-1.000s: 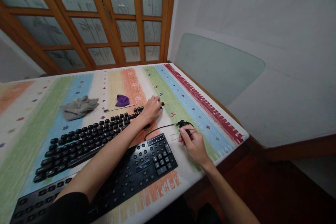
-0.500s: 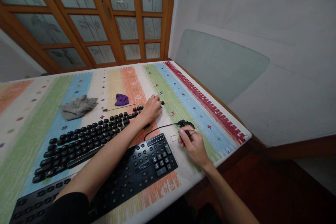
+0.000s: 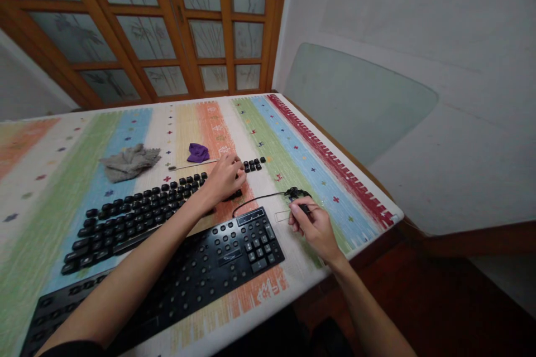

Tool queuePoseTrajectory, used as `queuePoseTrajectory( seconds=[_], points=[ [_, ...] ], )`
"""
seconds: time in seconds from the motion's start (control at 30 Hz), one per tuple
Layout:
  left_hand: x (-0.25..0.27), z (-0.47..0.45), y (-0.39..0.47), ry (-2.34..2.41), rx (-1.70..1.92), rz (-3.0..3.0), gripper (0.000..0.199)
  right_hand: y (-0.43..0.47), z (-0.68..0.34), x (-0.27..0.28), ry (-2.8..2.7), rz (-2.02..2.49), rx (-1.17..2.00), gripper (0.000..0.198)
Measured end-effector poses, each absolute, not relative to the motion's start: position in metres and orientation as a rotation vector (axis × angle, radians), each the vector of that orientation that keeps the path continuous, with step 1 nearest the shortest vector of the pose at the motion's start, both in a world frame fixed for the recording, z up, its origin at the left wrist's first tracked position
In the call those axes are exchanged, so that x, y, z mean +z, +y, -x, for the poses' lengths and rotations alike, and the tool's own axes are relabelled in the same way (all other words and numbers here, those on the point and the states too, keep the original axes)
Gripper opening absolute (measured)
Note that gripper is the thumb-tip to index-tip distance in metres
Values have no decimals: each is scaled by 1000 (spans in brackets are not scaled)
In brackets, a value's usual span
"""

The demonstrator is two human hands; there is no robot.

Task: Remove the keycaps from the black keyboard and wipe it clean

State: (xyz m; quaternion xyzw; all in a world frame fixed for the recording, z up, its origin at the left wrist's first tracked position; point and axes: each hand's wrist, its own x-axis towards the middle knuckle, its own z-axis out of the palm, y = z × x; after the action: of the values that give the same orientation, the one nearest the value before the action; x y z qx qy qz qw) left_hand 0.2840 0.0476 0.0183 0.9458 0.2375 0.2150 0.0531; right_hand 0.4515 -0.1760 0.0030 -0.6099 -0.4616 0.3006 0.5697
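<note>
My left hand reaches across the black keyboard to the rows of loose black keycaps beyond it. Its fingers are bent down among the keycaps, left of a small keycap group; whatever they pinch is hidden. On the keyboard, bare key sockets show over most of the board, and keycaps still sit on the number pad. My right hand is closed around the black handle of a wire keycap puller, whose thin wire loop points left, just right of the keyboard.
A bundled black cable lies beyond my right hand, joined to the keyboard. Behind the keycaps are a grey cloth, a purple cloth and a thin stick. The striped tablecloth ends at the right edge near the wall.
My left hand has moved left, and a small group of keycaps now shows to its right. My right hand stays closed on the keycap puller. The view has shifted slightly.
</note>
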Motion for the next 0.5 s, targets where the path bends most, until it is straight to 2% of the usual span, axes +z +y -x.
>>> queuePoseTrajectory(
  seconds=[0.23,0.5],
  points=[
    [18,-216,-31,598,556,-2645,15,-181,-446,8,-1412,1351,974,20],
    [2,-186,-102,728,606,-2514,17,-173,-432,12,-1718,1385,793,16]
  ],
)
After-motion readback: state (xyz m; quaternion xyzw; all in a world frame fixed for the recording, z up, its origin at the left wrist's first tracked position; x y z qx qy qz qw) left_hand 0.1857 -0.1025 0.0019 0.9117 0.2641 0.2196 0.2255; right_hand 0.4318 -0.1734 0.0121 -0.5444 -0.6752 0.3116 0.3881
